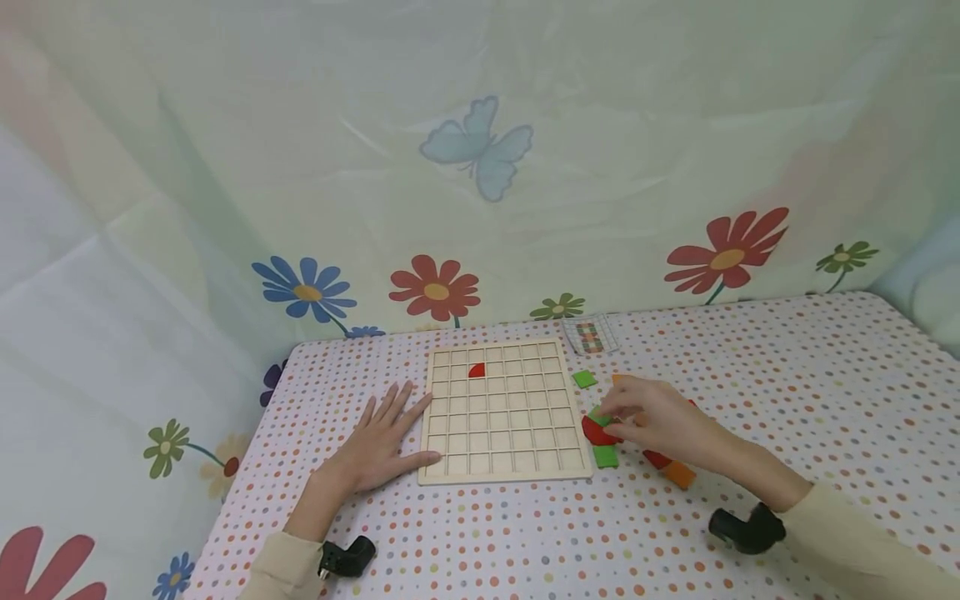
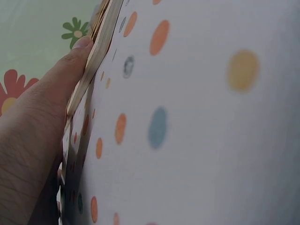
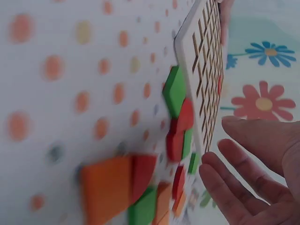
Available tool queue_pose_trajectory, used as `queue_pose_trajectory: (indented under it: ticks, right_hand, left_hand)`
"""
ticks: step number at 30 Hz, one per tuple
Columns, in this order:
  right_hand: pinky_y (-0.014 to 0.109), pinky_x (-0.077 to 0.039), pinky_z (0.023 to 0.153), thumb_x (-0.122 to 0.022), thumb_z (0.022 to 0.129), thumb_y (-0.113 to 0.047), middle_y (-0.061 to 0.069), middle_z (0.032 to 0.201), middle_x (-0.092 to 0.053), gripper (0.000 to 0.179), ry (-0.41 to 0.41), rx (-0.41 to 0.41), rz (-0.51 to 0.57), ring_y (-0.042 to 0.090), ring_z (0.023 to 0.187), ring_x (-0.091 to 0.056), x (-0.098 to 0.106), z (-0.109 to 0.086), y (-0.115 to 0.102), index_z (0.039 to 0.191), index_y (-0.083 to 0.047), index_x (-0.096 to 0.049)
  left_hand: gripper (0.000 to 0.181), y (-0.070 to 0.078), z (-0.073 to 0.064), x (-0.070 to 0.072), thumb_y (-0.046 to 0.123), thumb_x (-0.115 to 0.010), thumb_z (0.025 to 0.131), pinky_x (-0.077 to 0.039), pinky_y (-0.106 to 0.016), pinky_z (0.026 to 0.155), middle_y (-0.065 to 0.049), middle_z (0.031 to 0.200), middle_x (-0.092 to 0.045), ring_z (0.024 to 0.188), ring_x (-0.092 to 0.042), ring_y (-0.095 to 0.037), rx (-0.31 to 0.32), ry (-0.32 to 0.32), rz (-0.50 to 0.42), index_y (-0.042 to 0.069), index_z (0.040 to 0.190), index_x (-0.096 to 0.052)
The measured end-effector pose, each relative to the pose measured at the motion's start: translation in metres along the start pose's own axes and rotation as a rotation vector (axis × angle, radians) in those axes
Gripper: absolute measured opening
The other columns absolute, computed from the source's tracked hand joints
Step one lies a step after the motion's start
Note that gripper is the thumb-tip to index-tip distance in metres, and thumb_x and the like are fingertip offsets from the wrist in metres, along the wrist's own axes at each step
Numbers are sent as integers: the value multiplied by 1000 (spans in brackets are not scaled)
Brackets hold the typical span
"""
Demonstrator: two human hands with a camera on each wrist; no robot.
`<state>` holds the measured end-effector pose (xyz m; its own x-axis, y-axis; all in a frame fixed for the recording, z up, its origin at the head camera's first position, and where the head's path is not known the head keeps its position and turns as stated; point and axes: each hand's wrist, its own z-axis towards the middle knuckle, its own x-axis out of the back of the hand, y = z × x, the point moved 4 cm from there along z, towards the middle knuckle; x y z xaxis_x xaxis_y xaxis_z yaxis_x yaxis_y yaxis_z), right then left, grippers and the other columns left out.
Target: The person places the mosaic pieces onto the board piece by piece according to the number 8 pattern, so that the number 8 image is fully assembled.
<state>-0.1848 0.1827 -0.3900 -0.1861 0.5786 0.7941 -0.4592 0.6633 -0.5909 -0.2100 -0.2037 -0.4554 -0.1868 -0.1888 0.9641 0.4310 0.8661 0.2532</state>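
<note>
A wooden grid board point(image 1: 506, 479) lies on the table, with one red quarter-round piece point(image 1: 477, 371) in a cell near its top. My left hand point(image 1: 378, 446) rests flat at the board's left side, fingers spread and thumb on the frame; its thumb point(image 2: 75, 61) shows against the board's edge in the left wrist view. Over the loose pieces right of the board hovers my right hand point(image 1: 667, 417), near a red piece point(image 1: 596, 432) and a green square point(image 1: 606, 457). In the right wrist view, this hand's thumb and fingers point(image 3: 213, 176) are apart, with nothing visible between them.
Orange pieces point(image 1: 680, 475) and more red and green ones lie under and beside my right hand, partly hidden by it. A lone green piece point(image 1: 584, 379) and a printed pattern card point(image 1: 591, 335) lie farther back. Behind the dotted table hangs a flowered backdrop point(image 1: 600, 167).
</note>
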Motion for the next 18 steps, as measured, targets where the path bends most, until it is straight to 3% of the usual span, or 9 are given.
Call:
queue_pose_trajectory:
  ticks: [4,9,18]
  right_hand:
    - [29,-60,72,-90,81,-7,-8,94,-68,20,10,-73,-85,12,83,-63,8,-26,16,98,-15,-82]
    - [25,-61,69,-93,75,-8,-6,93,-69,25,8,-143,-95,6,76,-63,10,-53,35,96,-8,-80]
    - [23,-58,62,-95,73,-10,-2,87,-70,30,39,-276,-112,7,71,-62,3,-68,48,95,0,-78]
  left_hand:
    - [94,-3,0,-1,71,-54,96,-2,-60,128,-12,176,-5,162,0,-33,8,-6,11,23,169,-20]
    - [94,-2,-1,-2,72,-53,96,-1,-59,129,-10,176,-3,162,2,-31,17,-23,16,25,170,-18]
    - [93,-2,-1,1,70,-55,98,-3,-61,128,-12,176,-6,162,-1,-34,5,-12,18,23,169,-20]
